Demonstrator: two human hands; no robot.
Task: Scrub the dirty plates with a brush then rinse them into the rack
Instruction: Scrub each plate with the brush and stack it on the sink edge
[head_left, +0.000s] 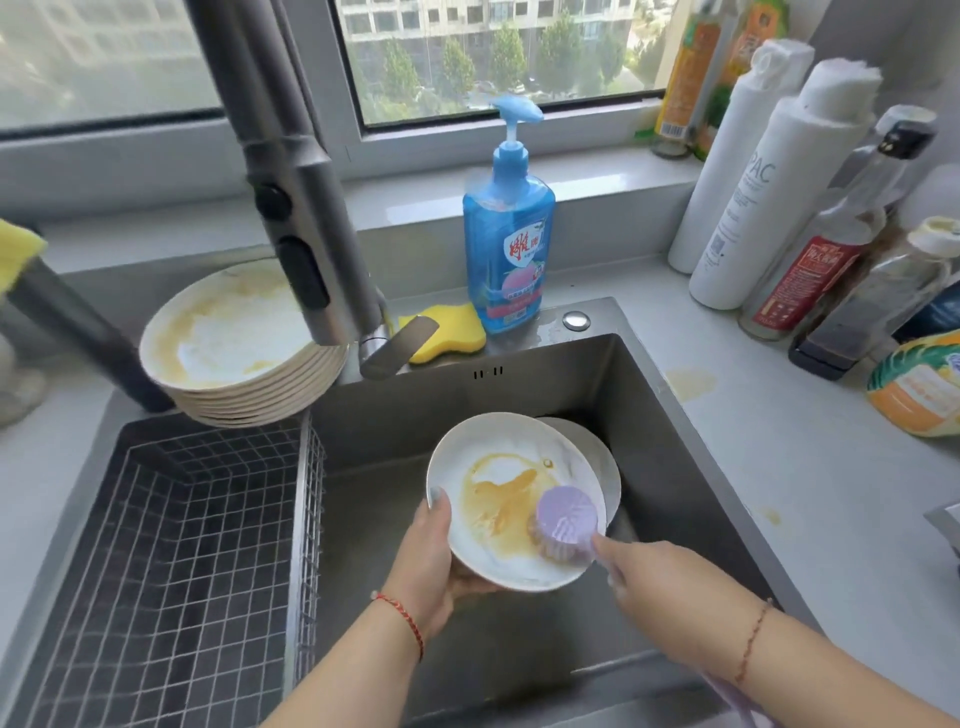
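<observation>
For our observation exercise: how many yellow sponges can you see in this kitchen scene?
2. One yellow sponge lies on the sink ledge beside the blue soap bottle; another yellow sponge sits at the far left edge, partly cut off. Others may be hidden.

Both forearms are bare, without sleeves. The left wrist (402, 618) wears a red string bracelet, the right wrist (753, 642) a thin reddish-brown one.

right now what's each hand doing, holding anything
Left hand: holding the dirty plate by its rim, over the sink.
Right hand: holding the purple brush against the plate.
</observation>
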